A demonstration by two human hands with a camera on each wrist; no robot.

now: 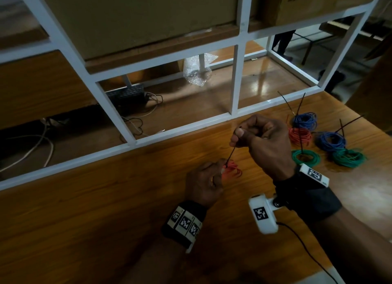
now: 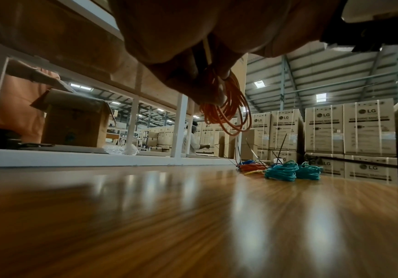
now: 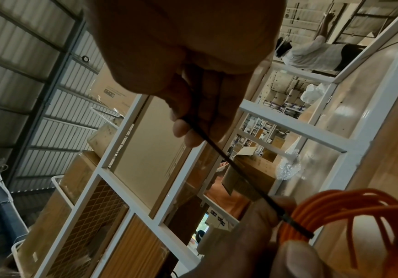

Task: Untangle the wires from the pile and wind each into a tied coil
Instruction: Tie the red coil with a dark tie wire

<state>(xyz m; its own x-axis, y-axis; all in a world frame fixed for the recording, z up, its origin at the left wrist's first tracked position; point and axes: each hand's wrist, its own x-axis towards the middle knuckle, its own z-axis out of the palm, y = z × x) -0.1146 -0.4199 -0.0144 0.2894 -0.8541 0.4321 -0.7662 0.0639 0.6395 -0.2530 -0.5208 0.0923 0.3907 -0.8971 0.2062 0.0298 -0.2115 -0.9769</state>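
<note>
- Head view: the left hand (image 1: 203, 184) pinches an orange wire coil (image 1: 297, 170) just above the wooden table (image 1: 106, 220), fingers curled round the bundle. The right hand (image 1: 261, 139), raised higher and a little to the right, grips the free tail of a black cable tie (image 1: 295, 152) between thumb and curled fingers; the tail runs taut on a slant down to the coil. To cinch well, I judge the pull should follow the line of the tail while the left hand keeps the loops bunched, so none slips out of the band.
- Head view, further right: five finished coils (image 1: 331, 138), blue, orange and green, lie near one another on the table, each with a tie tail sticking up. No loose pile shows, so this looks like a late coil.
- Left wrist view: the orange loops (image 2: 226, 105) hang from the curled fingers (image 2: 207, 88) clear of the tabletop; the wrist sits low, close to the surface. The finished coils (image 2: 286, 170) lie well beyond.
- Right wrist view: the tie (image 3: 229, 161) leaves the closed fingers (image 3: 183, 129) and crosses to its head (image 3: 295, 224), seated against the orange wire (image 3: 359, 206) beside the left thumb (image 3: 295, 261). The band looks snug; a short steady tug seems enough, since jerking could pinch the insulation.
</note>
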